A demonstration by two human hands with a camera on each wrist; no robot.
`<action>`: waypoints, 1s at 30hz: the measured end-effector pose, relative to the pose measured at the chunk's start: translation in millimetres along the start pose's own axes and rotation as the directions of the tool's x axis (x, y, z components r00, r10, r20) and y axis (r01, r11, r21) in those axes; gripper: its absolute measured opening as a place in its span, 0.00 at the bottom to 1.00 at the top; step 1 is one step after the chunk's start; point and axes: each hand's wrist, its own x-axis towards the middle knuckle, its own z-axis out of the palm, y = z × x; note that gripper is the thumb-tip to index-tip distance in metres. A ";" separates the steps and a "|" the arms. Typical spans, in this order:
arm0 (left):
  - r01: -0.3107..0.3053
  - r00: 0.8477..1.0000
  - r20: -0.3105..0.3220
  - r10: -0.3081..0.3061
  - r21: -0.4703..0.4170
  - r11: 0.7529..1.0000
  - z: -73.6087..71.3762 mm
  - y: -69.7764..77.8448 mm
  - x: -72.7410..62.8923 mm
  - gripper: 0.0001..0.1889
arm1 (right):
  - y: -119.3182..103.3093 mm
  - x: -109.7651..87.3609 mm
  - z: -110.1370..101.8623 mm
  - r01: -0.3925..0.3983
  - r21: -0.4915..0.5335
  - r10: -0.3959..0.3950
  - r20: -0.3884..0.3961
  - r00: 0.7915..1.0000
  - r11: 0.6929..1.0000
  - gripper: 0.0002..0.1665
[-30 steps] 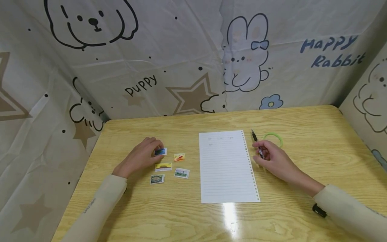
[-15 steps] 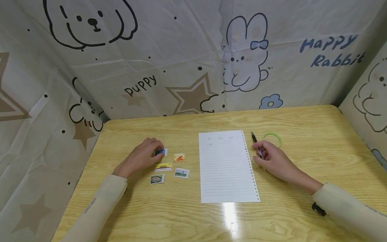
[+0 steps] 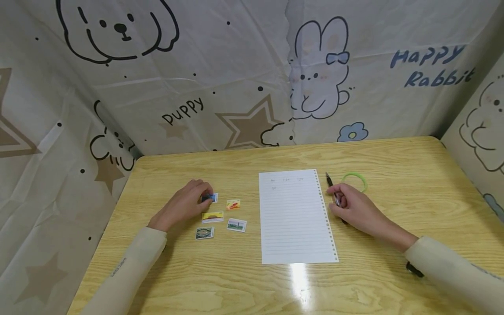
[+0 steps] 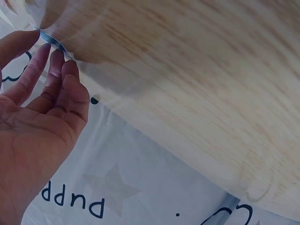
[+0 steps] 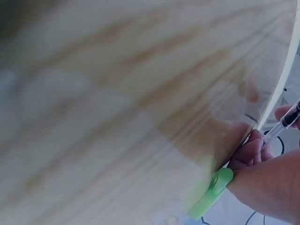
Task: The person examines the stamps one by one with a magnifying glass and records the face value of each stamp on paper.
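My left hand (image 3: 185, 199) reaches to a blue postage stamp (image 3: 213, 198), its thumb and curled fingertips at the stamp's edges. In the left wrist view, the stamp (image 4: 52, 40) shows between the thumb and the fingertips of that hand (image 4: 42, 112), partly hidden. Right of the lined paper (image 3: 297, 227), my right hand (image 3: 356, 210) holds a black-and-clear pen (image 3: 330, 181) with its tip pointing away from me. The right wrist view shows the pen (image 5: 281, 127) between the thumb and fingers. Faint writing marks the top of the sheet.
Near the left hand lie a yellow stamp (image 3: 212, 217), a red-and-yellow stamp (image 3: 233, 204), a green stamp (image 3: 237, 225) and a stadium stamp (image 3: 205, 233). A green ring (image 3: 364, 179) lies behind the right hand. A printed cloth wall (image 3: 244, 74) borders the wooden table (image 3: 189, 280).
The pen has shifted slightly left and toward me, and its rear end now shows below my right hand. The blue stamp and my left hand have hardly moved.
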 end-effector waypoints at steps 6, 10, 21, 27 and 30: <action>0.007 1.000 0.003 -0.007 -0.002 1.000 -0.4 0.1 -0.2 0.04 | 1.8 3.4 1.6 0.021 -0.034 -0.021 0.018 1.000 0.999 0.22; 0.012 1.000 0.002 -0.012 -0.005 1.000 -0.9 0.7 -0.3 0.05 | 2.5 5.3 2.4 0.037 -0.065 -0.035 0.021 0.999 0.997 0.21; -0.002 1.000 0.009 0.002 -0.014 1.000 -1.0 1.3 -0.2 0.03 | 4.7 5.9 3.7 0.076 -0.124 -0.073 0.031 0.997 0.989 0.18; 0.022 1.000 0.020 -0.021 -0.028 0.999 -0.6 1.2 0.1 0.05 | 6.2 7.5 4.1 0.090 -0.145 -0.086 0.034 0.996 0.985 0.18; 0.025 1.000 0.017 -0.025 -0.038 0.999 0.1 0.3 -0.1 0.05 | 6.3 7.2 3.8 0.090 -0.142 -0.085 0.037 0.996 0.986 0.17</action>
